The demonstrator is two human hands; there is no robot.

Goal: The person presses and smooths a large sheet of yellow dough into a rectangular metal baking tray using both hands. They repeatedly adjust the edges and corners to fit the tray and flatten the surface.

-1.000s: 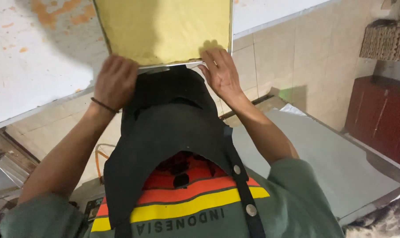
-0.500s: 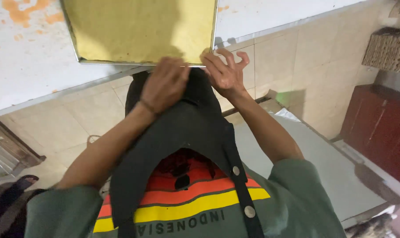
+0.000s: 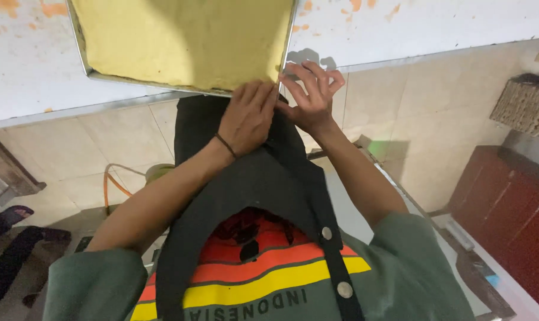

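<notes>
A metal tray (image 3: 162, 82) filled with a flat yellow sheet (image 3: 186, 35) lies on the white worktop (image 3: 412, 27) in front of me. My left hand (image 3: 245, 116), with a dark band on the wrist, lies fingers together over the tray's near right corner and grips its rim. My right hand (image 3: 311, 95) is just beside it at the same corner, fingers spread and curled, fingertips touching the rim. Whether the right hand pinches anything is hidden. I wear a black apron (image 3: 245, 184) over a green shirt.
The worktop has orange stains and a metal front edge (image 3: 73, 110). Below are beige floor tiles, an orange hose (image 3: 112, 181) at left, a dark red cabinet (image 3: 507, 208) and a woven basket (image 3: 525, 107) at right, and a grey surface (image 3: 352, 208) by my right side.
My left hand has slid right along the tray's near edge and now meets the right hand at the right corner. The right hand stayed at that corner, its fingers spreading.
</notes>
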